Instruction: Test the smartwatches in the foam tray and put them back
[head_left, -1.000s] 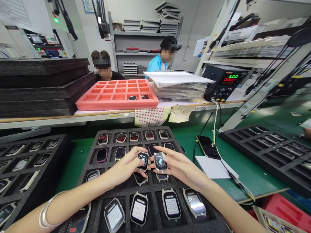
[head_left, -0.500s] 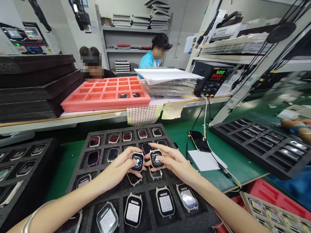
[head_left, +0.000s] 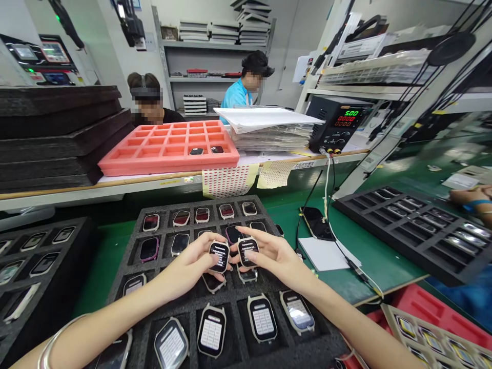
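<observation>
Left hand [head_left: 192,267] grips one watch [head_left: 219,255]; right hand [head_left: 273,256] grips a second watch [head_left: 248,251]. Both watches are held side by side, screens lit and facing up, just above the middle rows of the black foam tray [head_left: 154,302], which holds more watches in its pockets.

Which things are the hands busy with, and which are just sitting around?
In use: left hand holding the left smartwatch; right hand holding the right smartwatch; black foam tray beneath them.

Lying about: pink tray, paper stack, power supply, phone, white sheet.
</observation>
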Demonstrator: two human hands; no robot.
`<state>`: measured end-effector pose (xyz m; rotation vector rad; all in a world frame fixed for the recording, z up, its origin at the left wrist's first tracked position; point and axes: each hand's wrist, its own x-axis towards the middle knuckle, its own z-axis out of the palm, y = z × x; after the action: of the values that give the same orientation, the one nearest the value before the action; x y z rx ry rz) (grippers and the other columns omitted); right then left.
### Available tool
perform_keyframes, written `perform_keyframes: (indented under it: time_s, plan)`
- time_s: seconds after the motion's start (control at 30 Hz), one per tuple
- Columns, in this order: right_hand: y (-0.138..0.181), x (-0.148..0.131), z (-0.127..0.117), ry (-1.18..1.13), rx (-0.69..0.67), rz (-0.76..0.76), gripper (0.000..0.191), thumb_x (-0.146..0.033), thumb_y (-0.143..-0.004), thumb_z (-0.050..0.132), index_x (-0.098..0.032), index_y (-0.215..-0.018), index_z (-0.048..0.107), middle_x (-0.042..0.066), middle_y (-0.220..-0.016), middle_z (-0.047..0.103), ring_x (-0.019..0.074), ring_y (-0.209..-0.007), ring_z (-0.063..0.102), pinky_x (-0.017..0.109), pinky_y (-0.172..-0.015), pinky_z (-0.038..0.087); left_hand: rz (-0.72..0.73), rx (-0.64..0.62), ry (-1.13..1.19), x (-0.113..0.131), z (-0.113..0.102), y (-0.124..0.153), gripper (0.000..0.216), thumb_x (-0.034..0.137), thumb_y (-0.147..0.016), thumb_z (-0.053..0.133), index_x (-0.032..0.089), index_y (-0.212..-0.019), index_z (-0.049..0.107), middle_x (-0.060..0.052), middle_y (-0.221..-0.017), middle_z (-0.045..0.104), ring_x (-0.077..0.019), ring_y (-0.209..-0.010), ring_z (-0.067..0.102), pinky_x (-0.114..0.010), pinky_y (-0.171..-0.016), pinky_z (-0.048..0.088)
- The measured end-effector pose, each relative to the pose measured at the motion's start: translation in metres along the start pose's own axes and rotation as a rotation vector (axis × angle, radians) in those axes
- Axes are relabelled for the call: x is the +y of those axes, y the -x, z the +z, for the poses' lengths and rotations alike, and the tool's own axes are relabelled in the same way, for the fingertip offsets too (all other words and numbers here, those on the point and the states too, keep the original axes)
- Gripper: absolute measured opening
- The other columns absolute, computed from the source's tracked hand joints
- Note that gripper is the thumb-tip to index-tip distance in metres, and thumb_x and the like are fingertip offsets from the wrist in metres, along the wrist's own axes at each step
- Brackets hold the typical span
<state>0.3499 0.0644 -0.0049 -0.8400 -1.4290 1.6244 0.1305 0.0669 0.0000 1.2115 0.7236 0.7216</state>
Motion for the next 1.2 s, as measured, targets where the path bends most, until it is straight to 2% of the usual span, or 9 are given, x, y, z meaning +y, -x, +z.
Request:
perform_keyframes:
  time_s: [0.23, 0.3, 0.43, 0.6, 0.7, 0.93, 1.07, 1.13, 1.2]
  plan:
    - [0.006, -0.003, -0.002, 0.031, -0.11, -0.066, 0.077, -0.02, -0.08, 0.07, -0.023, -0.144, 0.027, 0.012, -0.128, 0.054, 0.0236, -0.115, 0.056, 0.041, -0.097, 0.047, 0.113, -0.012, 0.049, 0.002, -0.002, 0.002, 0.027, 0.015, -0.086, 0.049, 0.02, -0.112, 0.047, -0.005, -0.101, 0.058, -0.0193, -0.093, 0.059, -0.035, -0.078, 0.054]
    - [0.011, -0.01, -0.01, 0.24, -0.103, -0.057, 0.071, -0.023, -0.082, 0.068, -0.022, -0.143, 0.032, 0.012, -0.125, 0.057, 0.0236, -0.113, 0.057, 0.041, -0.098, 0.045, 0.115, -0.009, 0.057, 0.002, -0.002, 0.001, 0.025, 0.017, -0.087, 0.05, 0.019, -0.111, 0.047, -0.006, -0.1, 0.058, -0.0195, -0.093, 0.06, -0.035, -0.078, 0.054]
    - [0.022, -0.027, -0.034, 0.842, -0.101, -0.129, 0.052, -0.032, -0.075, 0.075, -0.021, -0.123, 0.058, 0.011, -0.123, 0.056, 0.0279, -0.116, 0.052, 0.044, -0.102, 0.039, 0.133, 0.003, 0.053, 0.004, -0.001, -0.001, 0.024, 0.026, -0.088, 0.055, 0.018, -0.109, 0.047, -0.007, -0.096, 0.061, -0.0207, -0.091, 0.062, -0.035, -0.075, 0.055]
    - [0.027, -0.034, -0.051, 1.111, -0.154, -0.086, 0.055, -0.039, -0.073, 0.075, -0.023, -0.123, 0.059, 0.01, -0.12, 0.052, 0.0279, -0.115, 0.05, 0.043, -0.098, 0.04, 0.136, 0.009, 0.028, 0.004, 0.0, -0.002, 0.027, 0.031, -0.086, 0.059, 0.017, -0.106, 0.048, -0.006, -0.09, 0.061, -0.0202, -0.087, 0.063, -0.032, -0.068, 0.056]
    - [0.025, -0.037, -0.045, 1.127, -0.167, -0.098, 0.059, -0.045, -0.075, 0.074, -0.026, -0.127, 0.056, 0.009, -0.122, 0.051, 0.0274, -0.116, 0.048, 0.042, -0.099, 0.039, 0.138, 0.015, -0.004, 0.004, -0.001, -0.001, 0.025, 0.03, -0.087, 0.058, 0.016, -0.104, 0.048, -0.005, -0.089, 0.061, -0.0187, -0.084, 0.063, -0.03, -0.066, 0.056]
    - [0.009, -0.039, -0.011, 1.235, -0.286, -0.215, 0.025, -0.032, -0.095, 0.05, -0.022, -0.111, 0.065, 0.007, -0.106, 0.061, 0.024, -0.102, 0.051, 0.041, -0.093, 0.039, 0.158, 0.009, -0.03, 0.004, -0.002, 0.002, 0.026, 0.032, -0.088, 0.056, 0.016, -0.106, 0.047, -0.005, -0.088, 0.061, -0.0189, -0.084, 0.063, -0.03, -0.065, 0.056]
    - [0.004, -0.026, 0.0, 1.395, -0.251, -0.229, 0.025, -0.025, -0.09, 0.058, -0.018, -0.113, 0.064, 0.011, -0.103, 0.059, 0.0257, -0.098, 0.053, 0.041, -0.088, 0.042, 0.163, 0.018, -0.048, 0.003, 0.0, 0.002, 0.027, 0.032, -0.086, 0.057, 0.017, -0.106, 0.047, -0.005, -0.089, 0.06, -0.0187, -0.085, 0.062, -0.032, -0.067, 0.056]
    - [0.003, -0.02, 0.003, 1.387, -0.17, -0.192, 0.037, -0.026, -0.085, 0.065, -0.016, -0.12, 0.059, 0.011, -0.103, 0.059, 0.0267, -0.097, 0.054, 0.039, -0.083, 0.045, 0.161, 0.021, -0.06, 0.002, 0.001, 0.002, 0.03, 0.031, -0.084, 0.06, 0.017, -0.107, 0.046, -0.004, -0.089, 0.06, -0.0185, -0.085, 0.062, -0.032, -0.068, 0.056]
    - [0.005, -0.018, 0.005, 1.308, -0.115, -0.144, 0.034, -0.03, -0.082, 0.069, -0.016, -0.113, 0.062, 0.01, -0.097, 0.06, 0.0258, -0.093, 0.056, 0.037, -0.081, 0.046, 0.172, 0.032, -0.078, 0.003, 0.001, 0.002, 0.034, 0.028, -0.082, 0.063, 0.017, -0.109, 0.046, -0.004, -0.091, 0.059, -0.0184, -0.085, 0.061, -0.031, -0.068, 0.055]
